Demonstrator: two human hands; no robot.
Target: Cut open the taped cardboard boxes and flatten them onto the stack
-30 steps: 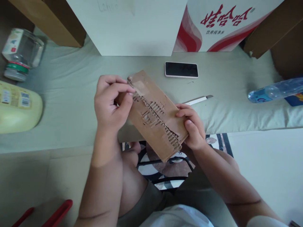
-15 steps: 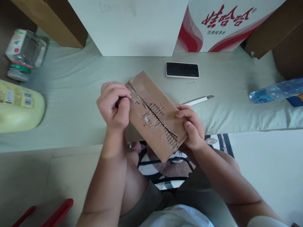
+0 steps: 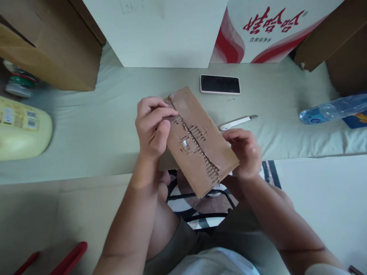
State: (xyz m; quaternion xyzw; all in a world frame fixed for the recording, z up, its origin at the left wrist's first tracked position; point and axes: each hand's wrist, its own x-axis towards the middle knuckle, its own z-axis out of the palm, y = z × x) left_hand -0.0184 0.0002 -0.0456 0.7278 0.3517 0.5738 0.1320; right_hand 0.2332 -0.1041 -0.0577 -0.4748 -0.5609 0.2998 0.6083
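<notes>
A small brown cardboard box (image 3: pixel 200 141) is tilted diagonally in front of me, its top face torn along a middle seam with corrugation and a scrap of clear tape showing. My left hand (image 3: pixel 155 128) grips its upper left edge, fingers over the top near the seam's end and thumb at the side. At the right edge, my right hand (image 3: pixel 243 152) is curled against the box, with some fingertips hidden behind it. Just beyond that hand a white utility knife (image 3: pixel 239 122) lies on the cloth, blade pointing right.
A phone (image 3: pixel 220 84) lies behind the box. White cartons (image 3: pixel 169 38) stand at the back. At left are a large brown box (image 3: pixel 63 49), a partly covered jar (image 3: pixel 20 84) and a yellow jug (image 3: pixel 24 130). A water bottle (image 3: pixel 329 110) lies at right.
The small box has shifted slightly right with my left hand. My right thumb has come off its top face. The large brown box at left now leans lower and covers most of the jar.
</notes>
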